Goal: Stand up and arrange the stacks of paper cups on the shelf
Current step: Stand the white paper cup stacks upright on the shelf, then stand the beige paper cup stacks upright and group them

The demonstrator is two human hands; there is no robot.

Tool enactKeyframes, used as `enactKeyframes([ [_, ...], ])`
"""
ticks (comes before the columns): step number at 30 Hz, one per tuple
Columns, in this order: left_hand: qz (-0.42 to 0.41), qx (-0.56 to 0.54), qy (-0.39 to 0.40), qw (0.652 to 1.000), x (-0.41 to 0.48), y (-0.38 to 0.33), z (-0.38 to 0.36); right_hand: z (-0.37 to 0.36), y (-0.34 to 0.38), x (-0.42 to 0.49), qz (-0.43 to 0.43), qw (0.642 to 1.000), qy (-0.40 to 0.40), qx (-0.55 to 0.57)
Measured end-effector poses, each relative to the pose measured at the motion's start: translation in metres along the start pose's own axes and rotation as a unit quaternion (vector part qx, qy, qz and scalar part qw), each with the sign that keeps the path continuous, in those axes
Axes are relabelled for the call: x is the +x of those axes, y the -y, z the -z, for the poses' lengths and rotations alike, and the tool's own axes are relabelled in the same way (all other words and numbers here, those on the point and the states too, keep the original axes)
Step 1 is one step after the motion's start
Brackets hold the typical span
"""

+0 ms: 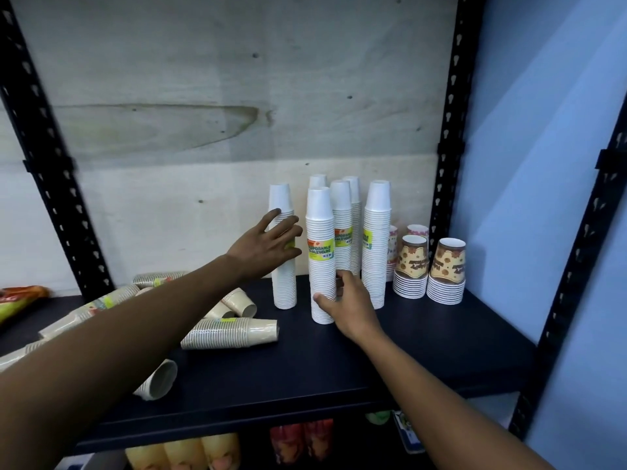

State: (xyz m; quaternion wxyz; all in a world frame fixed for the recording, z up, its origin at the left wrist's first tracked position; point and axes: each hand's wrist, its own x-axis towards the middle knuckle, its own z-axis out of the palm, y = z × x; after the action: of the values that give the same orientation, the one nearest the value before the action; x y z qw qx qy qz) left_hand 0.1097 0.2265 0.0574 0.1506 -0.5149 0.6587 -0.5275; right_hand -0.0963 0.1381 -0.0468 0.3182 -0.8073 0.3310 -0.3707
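Observation:
Several tall white paper cup stacks stand upright at the back middle of the dark shelf (424, 351). My left hand (268, 247) reaches in with straight, spread fingers that touch the leftmost white stack (284, 286) about halfway up. My right hand (344, 301) grips the front white stack (320, 228) near its base, thumb on the left and fingers round the right. More white stacks (376, 232) stand just behind and to the right. Beige cup stacks lie on their sides at the left, one in front (234, 334), a short one (157, 379) nearer the edge.
Two short stacks of brown patterned cups (447, 271) stand at the right, with pink patterned ones (417, 229) behind. Black perforated uprights (448, 130) frame the shelf, and a plywood panel backs it. Bottles (185, 452) show on the shelf below, a snack packet (17, 300) at far left.

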Motion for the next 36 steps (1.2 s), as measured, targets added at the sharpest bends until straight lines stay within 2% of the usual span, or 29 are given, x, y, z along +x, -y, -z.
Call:
enactKeyframes([
  [8, -0.01, -0.002, 0.015, 1.0, -0.002, 0.004, 0.005, 0.007, 0.005, -0.001, -0.017, 1.0, 0.016, -0.008],
  [14, -0.004, -0.028, 0.055, 0.998, -0.015, 0.005, 0.015, 0.026, 0.007, -0.012, -0.085, 0.995, 0.026, -0.037],
  [21, 0.006, -0.07, 0.109, 0.992, -0.046, 0.008, 0.048, 0.036, 0.039, -0.04, -0.067, 0.99, 0.1, -0.078],
  [24, 0.007, -0.105, 0.152, 0.983, -0.066, 0.008, 0.059, 0.033, 0.056, -0.044, -0.032, 0.98, 0.122, -0.152],
  [27, 0.022, -0.17, 0.248, 0.953, -0.089, 0.004, 0.068, 0.031, 0.074, -0.044, 0.041, 0.952, 0.122, -0.277],
  [30, 0.06, -0.192, 0.339, 0.919, -0.108, 0.003, 0.08, 0.026, 0.09, -0.036, 0.077, 0.912, 0.172, -0.364],
  [34, 0.078, -0.194, 0.433, 0.877, -0.116, -0.002, 0.088, 0.011, 0.107, -0.02, 0.096, 0.871, 0.239, -0.419],
  [36, 0.103, -0.195, 0.459, 0.861, -0.117, -0.006, 0.084, 0.0, 0.115, -0.011, 0.104, 0.864, 0.248, -0.427],
])
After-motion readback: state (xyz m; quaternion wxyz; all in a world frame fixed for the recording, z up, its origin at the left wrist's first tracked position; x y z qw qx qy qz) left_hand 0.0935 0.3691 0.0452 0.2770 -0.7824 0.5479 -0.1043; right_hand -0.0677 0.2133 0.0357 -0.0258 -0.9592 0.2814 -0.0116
